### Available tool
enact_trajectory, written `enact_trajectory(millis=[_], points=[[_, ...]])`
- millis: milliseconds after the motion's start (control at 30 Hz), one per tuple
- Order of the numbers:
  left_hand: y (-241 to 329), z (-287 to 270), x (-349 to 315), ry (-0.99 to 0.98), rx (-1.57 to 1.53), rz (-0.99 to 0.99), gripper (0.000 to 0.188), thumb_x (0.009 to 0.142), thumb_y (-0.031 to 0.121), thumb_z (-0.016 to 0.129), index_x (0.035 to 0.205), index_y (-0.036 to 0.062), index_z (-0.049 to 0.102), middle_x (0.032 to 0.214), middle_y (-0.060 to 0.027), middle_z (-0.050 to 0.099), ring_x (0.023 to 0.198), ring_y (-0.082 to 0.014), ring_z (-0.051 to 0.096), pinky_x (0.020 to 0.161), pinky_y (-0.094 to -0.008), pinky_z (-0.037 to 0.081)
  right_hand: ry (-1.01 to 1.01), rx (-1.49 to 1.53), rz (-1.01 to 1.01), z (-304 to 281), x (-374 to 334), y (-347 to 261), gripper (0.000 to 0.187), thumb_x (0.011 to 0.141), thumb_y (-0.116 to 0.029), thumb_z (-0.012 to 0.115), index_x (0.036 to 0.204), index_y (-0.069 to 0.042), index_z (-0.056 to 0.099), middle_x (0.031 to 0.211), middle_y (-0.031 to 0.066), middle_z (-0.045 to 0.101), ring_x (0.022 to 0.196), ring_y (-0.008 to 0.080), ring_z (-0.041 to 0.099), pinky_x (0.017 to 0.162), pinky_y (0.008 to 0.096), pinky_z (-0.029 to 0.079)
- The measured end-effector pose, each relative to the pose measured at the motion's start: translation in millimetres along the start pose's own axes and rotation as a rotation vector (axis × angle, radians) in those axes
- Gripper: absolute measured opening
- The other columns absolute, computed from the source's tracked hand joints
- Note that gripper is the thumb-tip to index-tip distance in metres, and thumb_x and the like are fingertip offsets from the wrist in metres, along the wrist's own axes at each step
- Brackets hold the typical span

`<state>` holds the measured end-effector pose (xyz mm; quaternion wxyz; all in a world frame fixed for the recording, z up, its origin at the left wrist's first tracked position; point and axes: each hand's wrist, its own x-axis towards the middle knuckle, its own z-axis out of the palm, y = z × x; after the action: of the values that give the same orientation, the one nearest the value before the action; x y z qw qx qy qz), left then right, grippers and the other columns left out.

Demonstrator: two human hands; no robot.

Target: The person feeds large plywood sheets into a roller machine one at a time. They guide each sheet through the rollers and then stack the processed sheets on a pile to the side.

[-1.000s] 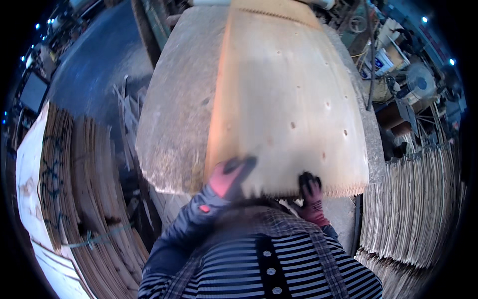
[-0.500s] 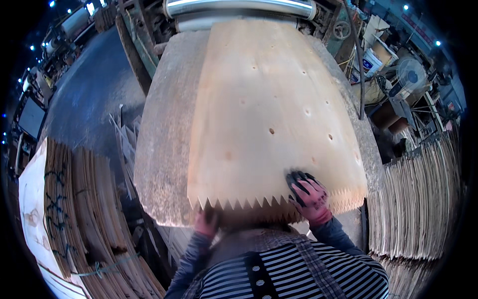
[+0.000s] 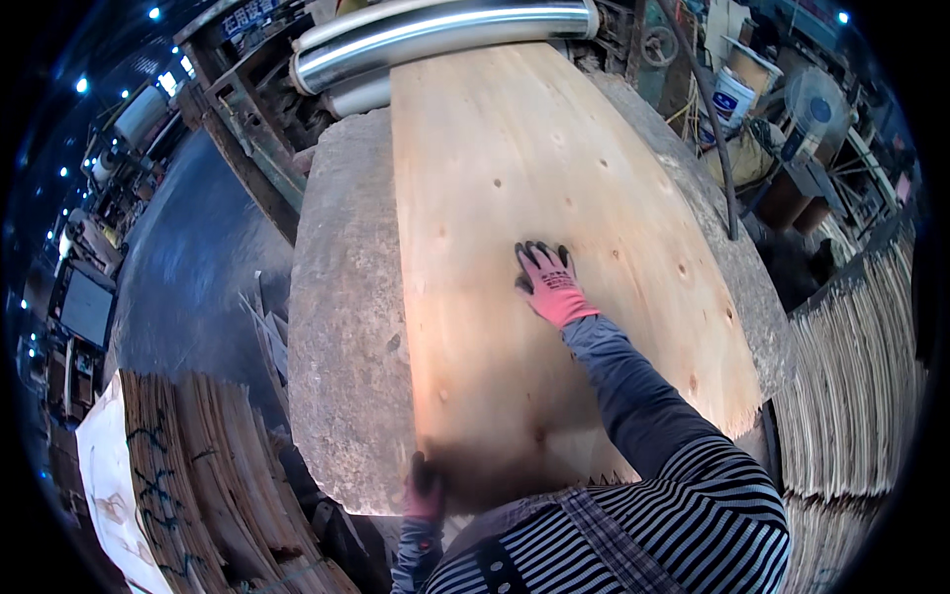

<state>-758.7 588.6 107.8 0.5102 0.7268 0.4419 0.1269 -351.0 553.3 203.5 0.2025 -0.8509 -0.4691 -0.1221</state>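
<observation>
Up goes the right hand (image 3: 546, 282), off the near toothed edge and onto the middle of the pale wood sheet (image 3: 515, 346), while the left hand (image 3: 424, 495) has come to its left edge by the near corner. Underneath, the big grey slab (image 3: 346, 297) carries it all: a broad strip shows along the left of the sheet, a slimmer one down the right, so there's more room to shift leftward. Sheet lying flat now, long way from the body to the shiny roller (image 3: 445, 42); its far end meets the rollers, though whether it's pinched there I can't tell. Stacked sheets (image 3: 846, 396) stand close by the slab's right edge, a tied bundle (image 3: 203, 475) off its near left corner, hemming both flanks. Right palm down, fingers slightly parted, nothing gripped, arm stretched across, seemingly to press and steady. Left fingers blurred: can't call them clamped or loose, but that spot would suit guiding the edge. Smallest of all, dark knots (image 3: 682, 268) dot the wood.
</observation>
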Motion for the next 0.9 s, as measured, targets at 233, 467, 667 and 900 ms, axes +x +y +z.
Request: enact_trajectory(millis=[233,467,667,900], points=[[11.2,1.2,-0.3,0.069,0.155,0.199,0.052,0.078,0.01,0.06,0.123,-0.0004,0.036,0.107,-0.0115,0.053,0.097,-0.0161,0.052,0.082,-0.0285,0.042,-0.153,0.156,-0.132,-58.0,-130.3,-34.4,0.055,0.078,-0.036,0.052,0.122,-0.004,0.04,0.127,0.016,0.036,0.121,0.0299,0.03,0.102,0.0447,0.017],[63.9,-20.3,7.5,-0.198,-0.699,-0.197,0.04,0.078,0.01,0.059,0.116,0.0062,0.047,0.092,-0.0063,0.058,0.084,-0.0138,0.054,0.068,-0.0253,0.045,-0.35,0.123,0.05,-115.2,-274.2,-51.9,0.067,0.069,-0.038,0.062,0.122,-0.004,0.04,0.127,0.0174,0.035,0.12,0.0327,0.029,0.101,0.0466,0.018],[127.9,-15.6,5.3,-0.351,-0.431,0.132,0.029,0.08,0.015,0.057,0.105,-0.0002,0.055,0.087,-0.0054,0.061,0.075,-0.0114,0.058,0.064,-0.0209,0.046,-0.446,0.195,0.088,-124.5,-304.1,-76.9,0.077,0.065,-0.042,0.066,0.123,-0.001,0.037,0.127,0.0213,0.033,0.12,0.0389,0.027,0.1,0.0487,0.02],[150.7,-69.6,-37.0,-0.413,-1.12,-0.071,0.038,0.085,0.02,0.046,0.116,-0.0017,0.046,0.107,-0.0166,0.054,0.096,-0.0261,0.054,0.083,-0.0361,0.044,0.084,0.152,-0.164,-144.5,-321.4,-78.2,0.047,0.056,-0.022,0.067,0.098,-0.005,0.055,0.105,0.0174,0.049,0.099,0.0402,0.047,0.087,0.0502,0.037]])
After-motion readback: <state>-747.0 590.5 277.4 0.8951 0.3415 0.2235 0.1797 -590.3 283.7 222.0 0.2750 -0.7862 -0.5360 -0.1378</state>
